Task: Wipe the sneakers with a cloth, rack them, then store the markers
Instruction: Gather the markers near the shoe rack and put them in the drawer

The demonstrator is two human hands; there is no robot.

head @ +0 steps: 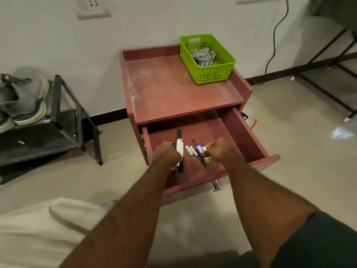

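Left hand (167, 154): fingers curled — gripping markers (179, 149).
Right hand (219, 149): fingers curled — pinching markers.
Arms: both outstretched.

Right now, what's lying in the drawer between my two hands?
In the head view, two small white tubes and a blue pen lie on the drawer floor between left hand and right hand.

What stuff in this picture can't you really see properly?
- Head view: what the left hand and right hand grip; curled fingers hide most of the markers.
- Head view: print on the small white labelled tubes in the drawer; too small to read.
- Head view: sneakers on the shoe rack; cut off by the left edge.
- Head view: the striped cloth; the green basket wall hides its lower part.
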